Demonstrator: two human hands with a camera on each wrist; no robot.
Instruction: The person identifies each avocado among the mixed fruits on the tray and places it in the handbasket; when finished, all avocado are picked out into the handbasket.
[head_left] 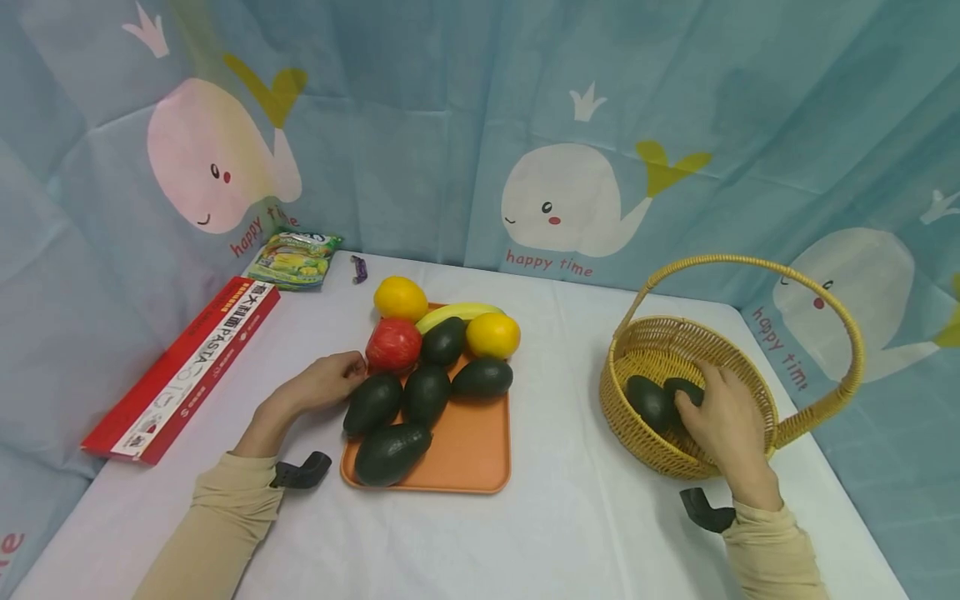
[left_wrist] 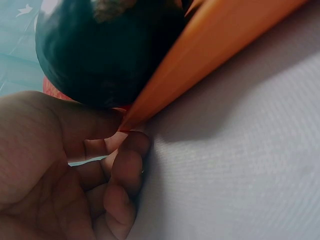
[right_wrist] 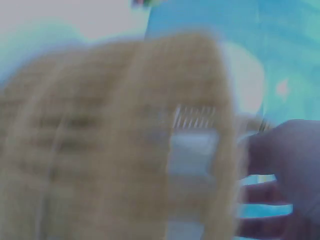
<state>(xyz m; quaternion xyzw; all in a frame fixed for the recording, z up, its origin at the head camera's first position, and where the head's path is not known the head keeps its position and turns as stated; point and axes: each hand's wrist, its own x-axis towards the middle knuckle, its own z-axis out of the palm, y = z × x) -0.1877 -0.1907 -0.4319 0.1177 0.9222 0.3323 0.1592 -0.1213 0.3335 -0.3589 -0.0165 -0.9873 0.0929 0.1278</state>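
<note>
On an orange tray (head_left: 472, 450) lie several dark green avocados (head_left: 393, 454), a red round fruit (head_left: 393, 344), a banana (head_left: 461, 312) and two yellow fruits (head_left: 492, 336). My left hand (head_left: 330, 382) is at the tray's left side. In the left wrist view its thumb and curled forefinger pinch the tray rim (left_wrist: 185, 65), just below an avocado (left_wrist: 110, 50). My right hand (head_left: 723, 417) reaches into a wicker basket (head_left: 637, 442), thumb and fingers about one avocado (head_left: 682, 390). Another avocado (head_left: 649, 403) lies beside it. The right wrist view is blurred; the basket wall (right_wrist: 100, 140) hides the fingertips.
A red pasta box (head_left: 187, 367) lies at the left, with a green snack bag (head_left: 295, 260) and a small purple wrapped candy (head_left: 359, 269) behind. The basket's tall handle (head_left: 757, 262) arches above its right side. A blue curtain (head_left: 420, 150) hangs behind the white table (head_left: 555, 517).
</note>
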